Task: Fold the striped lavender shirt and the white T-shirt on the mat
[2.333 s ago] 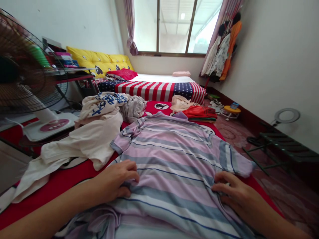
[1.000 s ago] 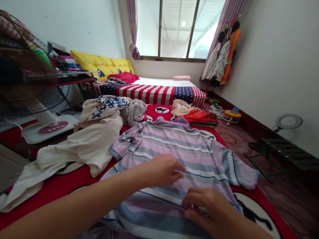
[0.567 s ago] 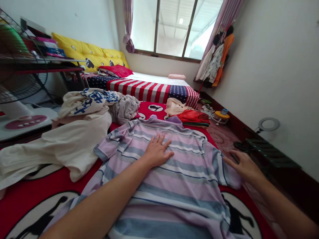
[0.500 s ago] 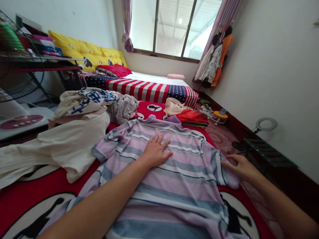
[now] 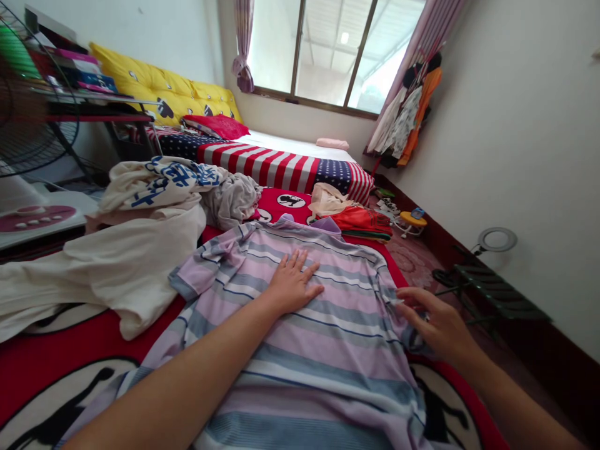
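Observation:
A striped short-sleeved shirt (image 5: pixel 323 337) in lilac, grey-blue and white lies spread out, its collar pointing away from me. My left hand (image 5: pixel 294 284) rests flat on the upper chest, fingers spread. On the right side, my right hand (image 5: pixel 431 322) pinches the shirt's right-hand sleeve, which is bunched and partly hidden under the fingers. The left-hand sleeve (image 5: pixel 199 269) lies stretched out. Under the shirt is a red cover (image 5: pixel 154 331) with black-and-white round prints.
Cream and grey clothes (image 5: pixel 140 244) are heaped at left, beside a fan (image 5: pixel 37 212). Folded red and peach clothes (image 5: pixel 356 215) lie beyond the collar. Further back is a bed with a flag-patterned cover (image 5: pixel 262 164). A ring light (image 5: pixel 497 239) and dark green rack (image 5: pixel 501 290) stand at right.
My right hand has moved left and inward, drawing the right-hand sleeve toward the shirt's body, so it now looks bunched rather than flat. My left hand stays in place on the chest.

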A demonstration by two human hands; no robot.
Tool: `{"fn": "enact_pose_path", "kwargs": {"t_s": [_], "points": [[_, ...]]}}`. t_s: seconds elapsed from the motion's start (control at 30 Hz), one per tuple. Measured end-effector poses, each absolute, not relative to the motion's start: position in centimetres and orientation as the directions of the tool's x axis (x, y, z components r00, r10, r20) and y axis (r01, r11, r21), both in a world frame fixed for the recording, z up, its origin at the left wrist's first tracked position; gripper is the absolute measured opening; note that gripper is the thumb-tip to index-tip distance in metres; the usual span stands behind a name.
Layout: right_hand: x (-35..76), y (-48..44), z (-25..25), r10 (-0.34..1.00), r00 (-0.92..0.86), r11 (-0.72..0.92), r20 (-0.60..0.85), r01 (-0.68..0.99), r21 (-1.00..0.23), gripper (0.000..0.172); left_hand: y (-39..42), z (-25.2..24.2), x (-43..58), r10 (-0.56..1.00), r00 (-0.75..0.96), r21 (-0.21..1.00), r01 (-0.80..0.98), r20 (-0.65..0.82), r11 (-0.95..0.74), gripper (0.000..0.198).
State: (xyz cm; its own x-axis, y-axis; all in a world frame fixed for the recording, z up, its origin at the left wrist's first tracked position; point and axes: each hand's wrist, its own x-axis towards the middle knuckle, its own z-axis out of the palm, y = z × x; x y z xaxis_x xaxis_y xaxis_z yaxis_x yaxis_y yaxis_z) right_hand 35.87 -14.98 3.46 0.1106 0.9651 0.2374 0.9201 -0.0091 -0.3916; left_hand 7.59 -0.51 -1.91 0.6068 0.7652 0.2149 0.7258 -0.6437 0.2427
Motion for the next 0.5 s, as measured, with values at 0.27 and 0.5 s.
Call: {"fn": "enact_pose_path", "kwargs": {"t_s": [0.27, 0.5], "points": [[39.7, -13.4, 3.3, 0.964, 0.265, -0.259, 0.018, 0.953, -0.157, 0.048, -0.5, -1.9, 7.5, 0.760, 0.608, 0.252, 0.717, 0.228, -0.649, 0.065], [40.1, -14.4, 3.3, 0.937, 0.343, -0.350, -0.069, 0.916, -0.194, 0.044, -0.5, -1.9, 7.5, 0.769, 0.604, 0.269, 0.721, 0.208, -0.639, 0.065]]}}
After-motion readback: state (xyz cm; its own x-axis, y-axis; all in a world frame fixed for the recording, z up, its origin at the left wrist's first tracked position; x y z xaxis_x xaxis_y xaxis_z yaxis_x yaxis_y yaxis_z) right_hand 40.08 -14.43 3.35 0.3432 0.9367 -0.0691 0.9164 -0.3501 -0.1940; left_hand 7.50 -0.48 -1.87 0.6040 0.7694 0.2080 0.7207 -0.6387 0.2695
